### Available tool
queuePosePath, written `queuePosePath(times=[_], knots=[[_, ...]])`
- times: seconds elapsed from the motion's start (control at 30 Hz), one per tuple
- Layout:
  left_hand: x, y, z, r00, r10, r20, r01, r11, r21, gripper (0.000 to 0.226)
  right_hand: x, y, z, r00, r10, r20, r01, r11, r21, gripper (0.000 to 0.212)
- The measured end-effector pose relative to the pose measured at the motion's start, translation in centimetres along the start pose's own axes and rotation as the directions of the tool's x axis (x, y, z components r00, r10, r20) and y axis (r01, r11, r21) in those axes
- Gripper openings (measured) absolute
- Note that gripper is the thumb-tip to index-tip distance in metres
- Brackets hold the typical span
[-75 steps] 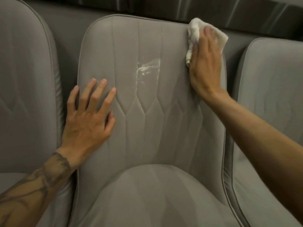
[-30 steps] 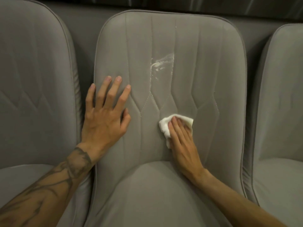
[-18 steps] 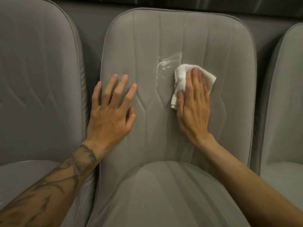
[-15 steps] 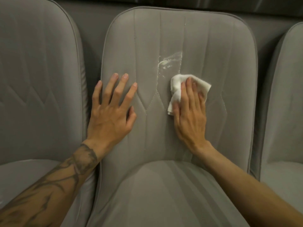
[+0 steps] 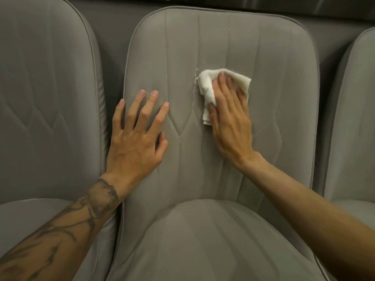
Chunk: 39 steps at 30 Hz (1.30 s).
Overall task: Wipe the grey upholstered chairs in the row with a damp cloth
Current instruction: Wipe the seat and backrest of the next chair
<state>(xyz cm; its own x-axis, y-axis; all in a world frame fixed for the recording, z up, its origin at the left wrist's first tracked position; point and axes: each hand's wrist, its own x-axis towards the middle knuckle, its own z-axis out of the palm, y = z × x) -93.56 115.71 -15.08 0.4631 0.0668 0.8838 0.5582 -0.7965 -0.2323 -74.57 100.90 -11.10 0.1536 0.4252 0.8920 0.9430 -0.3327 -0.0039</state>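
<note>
- My left grip (image 5: 134, 142) lies flat on the backrest of the middle chair (image 5: 253, 47), near its left edge, palm down.
- Its fingers (image 5: 140, 106) are spread and straight, pointing up the backrest. The thumb is tucked beside the palm and it holds nothing.
- My right grip (image 5: 231, 122) presses the white cloth (image 5: 205, 82) against the same backrest, just right of the centre line and about halfway up.
- Those fingers are laid out nearly straight on top of the cloth, close together, pushing it flat rather than pinching it. The thumb rests on the cloth's lower left part.
- The cloth is bunched and folded. Its upper edge and right corner stick out past my fingertips, and a folded strip hangs down beside the thumb.
- A few pale flecks (image 5: 195, 78) sit on the fabric along the seam at the cloth's left edge. I cannot tell what they are.
- The two grips are apart, with a stitched V-shaped seam (image 5: 180, 136) between them.
- The left forearm (image 5: 60, 230), with dark tattoo lines, crosses the gap between the middle chair and the left chair (image 5: 46, 98).
- The right forearm (image 5: 304, 209) comes in from the lower right over the middle chair's side.
- The seat cushion (image 5: 203, 240) fills the lower centre.
- A third grey chair (image 5: 355, 118) shows partly at the right edge.
</note>
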Motion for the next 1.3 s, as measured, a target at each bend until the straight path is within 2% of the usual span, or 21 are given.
queuePosePath(times=[0.03, 0.1, 0.2, 0.27, 0.33, 0.47, 0.67, 0.73, 0.83, 0.9, 0.93, 1.0, 1.07, 1.1, 1.13, 1.2, 1.27, 1.3], knots=[[0.0, 0.0, -0.1, 1.0, -0.003, -0.001, 0.003, 1.0, -0.002, 0.067, 0.4, 0.5, -0.6, 0.999, -0.028, 0.019, 0.028, 1.0, -0.002, 0.048], [0.1, 0.1, -0.2, 1.0, -0.007, -0.006, 0.007, 1.0, -0.005, 0.067, 2.7, 1.3, -1.5, 0.999, -0.03, -0.031, 0.031, 0.999, 0.024, 0.047], [0.1, 0.1, -0.2, 1.0, -0.003, -0.001, 0.003, 1.0, -0.014, 0.067, 7.1, 1.2, -1.6, 0.98, 0.062, -0.187, -0.066, 0.998, -0.016, 0.045], [0.0, 0.0, -0.1, 1.0, -0.003, 0.001, 0.003, 1.0, -0.016, 0.068, 7.5, 0.1, -0.9, 0.965, 0.114, -0.237, -0.127, 0.991, -0.039, 0.041], [0.0, 0.0, -0.2, 1.0, -0.003, -0.003, 0.003, 1.0, -0.014, 0.069, 5.6, -0.8, -0.4, 0.969, 0.085, -0.232, -0.091, 0.996, -0.015, 0.036], [0.0, 0.1, -0.4, 1.0, -0.004, 0.003, 0.005, 1.0, -0.012, 0.069, 2.6, -0.3, -1.2, 0.992, -0.04, -0.117, 0.038, 0.999, -0.02, 0.033], [0.1, 0.1, -0.4, 1.0, -0.005, -0.004, 0.005, 1.0, -0.018, 0.068, 9.5, 0.8, -1.5, 0.95, 0.137, -0.279, -0.142, 0.99, 0.004, 0.036], [0.1, 0.1, -0.4, 1.0, -0.007, -0.01, 0.007, 1.0, -0.015, 0.068, 7.7, -0.4, -0.7, 0.967, 0.084, -0.241, -0.092, 0.996, -0.02, 0.034], [0.1, 0.1, -0.5, 1.0, -0.002, -0.015, 0.002, 1.0, -0.022, 0.068, 2.3, -1.7, 0.0, 0.993, -0.12, -0.021, 0.119, 0.992, -0.037, 0.027], [0.1, 0.1, -0.6, 1.0, -0.004, -0.01, 0.004, 0.999, -0.032, 0.067, 1.7, -1.2, -0.3, 0.984, -0.179, 0.02, 0.179, 0.983, -0.032, 0.025], [0.1, 0.1, -0.6, 1.0, -0.006, -0.006, 0.006, 0.999, -0.04, 0.067, 2.7, -1.0, -0.4, 0.988, -0.156, -0.017, 0.155, 0.987, -0.042, 0.026], [0.1, 0.1, -0.6, 1.0, -0.011, -0.009, 0.01, 0.999, -0.053, 0.067, 6.1, -0.8, -0.2, 0.987, -0.021, -0.159, 0.013, 0.999, -0.048, 0.029], [0.2, 0.1, -0.6, 1.0, -0.01, -0.016, 0.009, 0.998, -0.063, 0.066, 9.0, -1.7, 0.1, 0.951, 0.142, -0.274, -0.153, 0.988, -0.019, 0.032], [0.2, 0.1, -0.6, 1.0, -0.011, -0.019, 0.01, 0.997, -0.071, 0.065, 9.1, -2.5, 0.6, 0.941, 0.174, -0.29, -0.185, 0.983, -0.009, 0.032], [0.2, 0.1, -0.6, 1.0, -0.017, -0.023, 0.015, 0.997, -0.076, 0.065, 8.3, -3.4, 1.1, 0.95, 0.155, -0.269, -0.16, 0.987, 0.002, 0.032], [0.2, 0.1, -0.7, 0.999, -0.027, -0.032, 0.024, 0.995, -0.092, 0.063, 4.7, -4.6, 1.7, 0.992, -0.02, -0.123, 0.022, 1.0, 0.011, 0.029], [0.2, 0.2, -0.8, 0.999, -0.034, -0.038, 0.029, 0.994, -0.109, 0.061, 2.2, -4.2, 1.2, 0.982, -0.187, 0.018, 0.187, 0.982, 0.009, 0.028], [0.2, 0.1, -0.9, 0.999, -0.035, -0.035, 0.031, 0.993, -0.114, 0.06, 2.5, -3.4, 0.7, 0.969, -0.247, 0.031, 0.247, 0.969, -0.015, 0.028]])
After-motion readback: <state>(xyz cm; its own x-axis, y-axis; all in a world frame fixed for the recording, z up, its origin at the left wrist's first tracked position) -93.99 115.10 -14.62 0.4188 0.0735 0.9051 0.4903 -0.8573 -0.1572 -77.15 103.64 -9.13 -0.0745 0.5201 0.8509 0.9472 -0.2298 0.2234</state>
